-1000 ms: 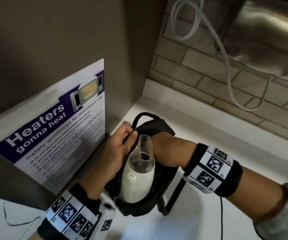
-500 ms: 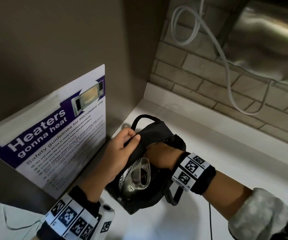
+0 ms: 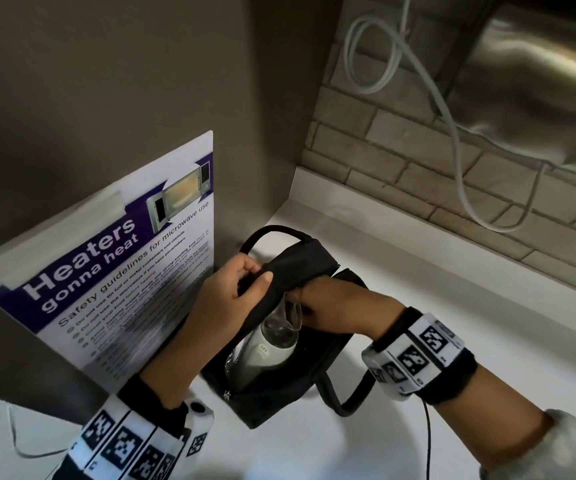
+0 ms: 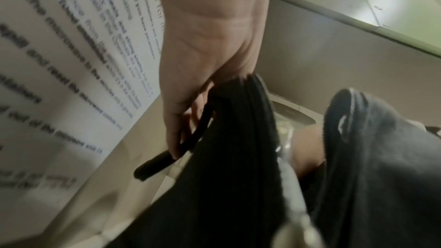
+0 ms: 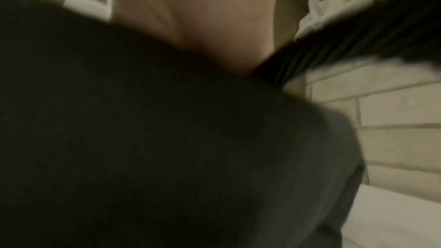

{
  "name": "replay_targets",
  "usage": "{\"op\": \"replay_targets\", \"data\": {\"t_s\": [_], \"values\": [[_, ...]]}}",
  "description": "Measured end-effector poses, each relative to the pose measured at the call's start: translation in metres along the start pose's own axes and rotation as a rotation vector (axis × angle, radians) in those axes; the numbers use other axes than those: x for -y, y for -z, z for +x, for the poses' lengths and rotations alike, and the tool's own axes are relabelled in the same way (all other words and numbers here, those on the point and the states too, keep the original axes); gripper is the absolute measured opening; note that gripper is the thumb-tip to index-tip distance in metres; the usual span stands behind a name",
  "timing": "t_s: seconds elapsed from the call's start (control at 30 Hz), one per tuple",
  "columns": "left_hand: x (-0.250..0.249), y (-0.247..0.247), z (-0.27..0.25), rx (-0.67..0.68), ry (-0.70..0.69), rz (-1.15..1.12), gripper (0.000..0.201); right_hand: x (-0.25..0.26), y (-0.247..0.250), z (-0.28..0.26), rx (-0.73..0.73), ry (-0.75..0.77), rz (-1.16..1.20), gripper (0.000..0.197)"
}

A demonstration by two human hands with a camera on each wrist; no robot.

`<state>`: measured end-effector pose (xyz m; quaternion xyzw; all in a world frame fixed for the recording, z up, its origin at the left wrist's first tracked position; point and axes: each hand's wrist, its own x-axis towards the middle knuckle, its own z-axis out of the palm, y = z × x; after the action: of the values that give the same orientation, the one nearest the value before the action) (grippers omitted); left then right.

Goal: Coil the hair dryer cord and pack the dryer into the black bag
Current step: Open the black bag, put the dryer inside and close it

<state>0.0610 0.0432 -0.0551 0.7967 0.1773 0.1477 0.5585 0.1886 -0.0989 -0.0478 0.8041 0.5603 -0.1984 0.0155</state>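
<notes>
The left hand [image 3: 234,292] pinched the black bag [image 3: 300,386] open while the right hand [image 3: 331,306], fingers hidden, perhaps seated the dryer [image 3: 269,351]; zipping came next.

Head view looks down from above onto the counter [image 3: 418,271] corner, bag [image 3: 300,271] dead centre. Left wrist view sits tight against the bag [image 4: 226,157], facing the poster [image 4: 71,63]; right wrist view is pressed closer, mostly black fabric and blur.

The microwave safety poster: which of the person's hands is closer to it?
Left. The left hand grips the black bag right beside the poster; the right hand reaches into the bag's far side.
</notes>
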Motion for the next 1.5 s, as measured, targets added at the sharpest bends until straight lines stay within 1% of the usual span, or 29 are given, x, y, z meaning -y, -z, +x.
{"op": "replay_targets", "data": {"t_s": [0.03,0.07,0.1,0.17,0.23,0.27,0.33,0.37,0.4,0.43,0.47,0.5,0.57,0.63,0.7,0.77,0.83,0.87,0.97,1.03,1.07,1.13,1.2,1.23,1.37,1.43,1.5], "values": [[-0.001,0.002,-0.001,-0.001,-0.012,0.047,0.015,-0.001,0.005,-0.005,-0.002,0.006,0.015,0.026],[-0.002,0.004,-0.003,0.001,-0.032,0.084,0.018,-0.002,0.009,-0.010,0.021,-0.008,0.017,0.027],[-0.005,0.007,-0.005,0.016,-0.051,0.125,0.025,0.000,0.012,-0.014,0.052,-0.030,-0.001,0.028],[-0.012,0.012,-0.010,0.098,-0.097,0.246,0.049,0.003,0.011,-0.019,0.071,-0.064,-0.051,0.032],[-0.018,0.016,-0.016,0.204,-0.195,0.413,0.072,0.007,0.008,-0.023,0.050,-0.078,-0.094,0.034],[-0.020,0.017,-0.019,0.237,-0.262,0.491,0.079,0.007,0.006,-0.025,0.034,-0.081,-0.096,0.035],[-0.019,0.018,-0.027,0.250,-0.388,0.643,0.084,0.004,0.005,-0.029,-0.009,-0.056,-0.089,0.039],[-0.019,0.016,-0.030,0.245,-0.419,0.721,0.082,0.001,0.004,-0.030,-0.018,-0.034,-0.085,0.043],[-0.018,0.014,-0.033,0.235,-0.419,0.783,0.078,-0.001,0.004,-0.032,-0.026,-0.010,-0.076,0.049],[-0.017,0.012,-0.035,0.216,-0.400,0.816,0.073,-0.003,0.004,-0.033,-0.044,0.018,-0.060,0.053],[-0.015,0.010,-0.035,0.185,-0.379,0.822,0.067,-0.005,0.006,-0.036,-0.083,0.041,-0.022,0.053],[-0.014,0.008,-0.036,0.151,-0.365,0.808,0.062,-0.006,0.009,-0.040,-0.143,0.059,0.030,0.047],[-0.011,0.006,-0.033,0.072,-0.362,0.757,0.049,-0.007,0.015,-0.051,-0.325,0.072,0.150,0.037],[-0.010,0.005,-0.030,-0.026,-0.361,0.723,0.036,-0.008,0.020,-0.063,-0.504,0.038,0.241,0.033],[-0.012,0.005,-0.028,-0.108,-0.350,0.709,0.025,-0.006,0.020,-0.070,-0.603,0.018,0.261,0.026],[-0.014,0.005,-0.026,-0.132,-0.366,0.749,0.017,0.000,0.014,-0.070,-0.655,0.011,0.264,0.021],[-0.017,0.004,-0.023,-0.115,-0.429,0.788,0.016,0.004,0.009,-0.067,-0.698,0.003,0.270,0.022],[-0.020,0.003,-0.022,-0.115,-0.465,0.766,0.015,0.006,0.007,-0.065,-0.723,-0.002,0.273,0.023],[-0.031,0.000,-0.020,-0.160,-0.516,0.593,0.008,0.011,0.004,-0.061,-0.790,-0.055,0.225,0.025],[-0.032,-0.003,-0.021,-0.180,-0.521,0.544,0.007,0.014,0.000,-0.059,-0.786,-0.137,0.198,0.016],[-0.030,-0.004,-0.022,-0.184,-0.519,0.537,0.007,0.016,-0.003,-0.057,-0.766,-0.168,0.194,0.015],[-0.027,-0.007,-0.022,-0.179,-0.501,0.525,0.008,0.020,-0.006,-0.052,-0.711,-0.207,0.178,0.029],[-0.025,-0.008,-0.022,-0.177,-0.486,0.509,0.008,0.022,-0.005,-0.044,-0.719,-0.227,0.147,0.041],[-0.024,-0.008,-0.023,-0.176,-0.476,0.495,0.008,0.024,-0.005,-0.040,-0.750,-0.233,0.124,0.039],[-0.015,-0.004,-0.026,-0.141,-0.432,0.474,0.010,0.024,-0.003,-0.029,-0.885,-0.207,0.032,0.014],[-0.006,0.001,-0.026,-0.149,-0.376,0.513,0.016,0.024,-0.002,-0.027,-0.961,-0.196,0.047,0.012],[0.001,0.004,-0.026,-0.181,-0.308,0.514,0.021,0.023,-0.003,-0.027,-0.998,-0.201,0.057,0.014]]}}
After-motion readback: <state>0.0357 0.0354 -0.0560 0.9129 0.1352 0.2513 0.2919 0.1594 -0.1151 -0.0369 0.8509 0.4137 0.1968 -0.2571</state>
